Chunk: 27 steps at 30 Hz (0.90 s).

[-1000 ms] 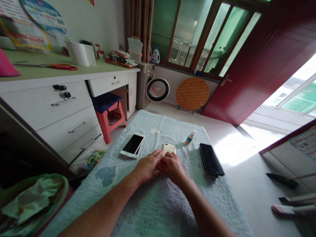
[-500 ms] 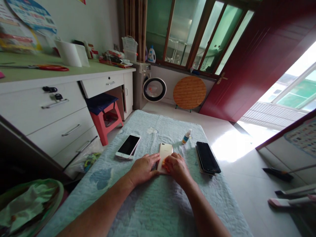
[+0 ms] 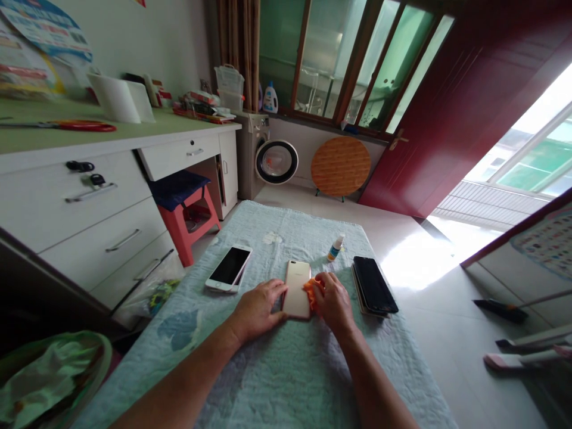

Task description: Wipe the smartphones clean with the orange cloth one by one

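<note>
A gold smartphone [image 3: 297, 292] lies back up, camera end away from me, on the quilted cloth. My left hand [image 3: 260, 307] grips it along its left side, fingertips on the upper edge and thumb near the lower corner. In my right hand [image 3: 333, 301] is a bunched orange cloth [image 3: 313, 292], pinched at the phone's right edge. A small spray bottle [image 3: 336, 248] with a white cap stands beyond my right hand. White-fronted phones [image 3: 229, 267] are stacked on the left. Dark-screened devices [image 3: 374, 286] form another stack on the right.
The pale blue quilted cover [image 3: 277, 375] spreads over the surface under everything. Left stand a white desk [image 3: 107, 205], a red stool [image 3: 190, 223] and a lined bin [image 3: 105, 351]. A washing machine [image 3: 251, 158] has its door open. A broom [image 3: 503, 313] lies right.
My right hand has moved right with the orange cloth, from over the phone's back to its right edge. My left hand keeps its place on the phone. The view has shifted slightly.
</note>
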Each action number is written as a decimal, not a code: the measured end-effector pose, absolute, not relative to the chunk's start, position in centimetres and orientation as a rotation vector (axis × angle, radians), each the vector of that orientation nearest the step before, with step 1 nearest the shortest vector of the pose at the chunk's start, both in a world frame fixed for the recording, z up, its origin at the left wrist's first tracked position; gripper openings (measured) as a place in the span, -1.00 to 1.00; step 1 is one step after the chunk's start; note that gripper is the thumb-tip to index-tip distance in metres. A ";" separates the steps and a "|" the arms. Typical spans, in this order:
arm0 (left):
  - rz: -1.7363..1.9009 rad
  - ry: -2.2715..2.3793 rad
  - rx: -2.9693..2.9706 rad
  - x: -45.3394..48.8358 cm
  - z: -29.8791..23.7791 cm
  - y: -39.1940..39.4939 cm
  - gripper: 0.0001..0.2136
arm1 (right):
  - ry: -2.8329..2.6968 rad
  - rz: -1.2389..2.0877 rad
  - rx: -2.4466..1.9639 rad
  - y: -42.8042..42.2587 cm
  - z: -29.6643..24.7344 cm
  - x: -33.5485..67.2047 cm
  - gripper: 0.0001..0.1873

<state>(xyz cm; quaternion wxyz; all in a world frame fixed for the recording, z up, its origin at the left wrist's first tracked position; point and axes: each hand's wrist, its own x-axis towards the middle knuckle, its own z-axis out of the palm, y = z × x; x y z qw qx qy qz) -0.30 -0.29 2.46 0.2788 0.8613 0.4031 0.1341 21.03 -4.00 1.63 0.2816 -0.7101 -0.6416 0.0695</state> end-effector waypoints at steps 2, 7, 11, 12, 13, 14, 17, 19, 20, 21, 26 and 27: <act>0.404 1.078 2.210 -0.2 2.5 -0.3 -0.47 | -1.687 0.128 -1.949 -4.0 1.8 21.1 -0.90; 0.540 1.048 1.944 0.0 2.5 -0.2 -0.49 | -1.572 0.007 -2.137 -4.2 2.4 21.8 -0.81; 0.607 1.057 1.748 0.0 2.4 -0.2 -0.50 | -1.568 0.060 -2.213 -4.2 2.3 22.1 -0.82; 0.613 1.056 1.697 0.0 2.4 -0.2 -0.49 | -1.579 0.083 -2.229 -4.2 2.3 22.2 -0.81; 0.613 1.047 1.645 0.0 2.4 -0.2 -0.48 | -1.590 0.090 -2.241 -4.2 2.3 22.2 -0.80; 0.611 1.032 1.594 0.0 2.3 -0.2 -0.48 | -1.601 0.072 -2.248 -4.3 2.3 22.2 -0.78; 0.589 1.000 1.471 0.0 2.2 -0.2 -0.46 | -1.631 -0.121 -2.222 -4.4 2.8 21.8 -0.78; 0.580 0.999 1.419 0.0 2.2 -0.1 -0.43 | -1.658 -0.220 -2.159 -4.5 3.3 21.3 -0.81; 0.578 0.997 1.402 0.0 2.1 -0.1 -0.42 | -1.683 -0.215 -2.126 -4.6 3.4 20.8 -0.80; 0.578 0.991 1.389 0.1 2.1 -0.1 -0.41 | -1.708 -0.183 -2.098 -4.7 3.5 20.3 -0.79; 0.600 0.950 1.377 0.1 1.6 0.0 -0.43 | -1.811 0.014 -2.135 -5.4 3.2 17.8 -0.80; 0.603 0.941 1.383 0.1 1.5 0.0 -0.44 | -1.815 0.012 -2.148 -5.5 3.1 17.5 -0.82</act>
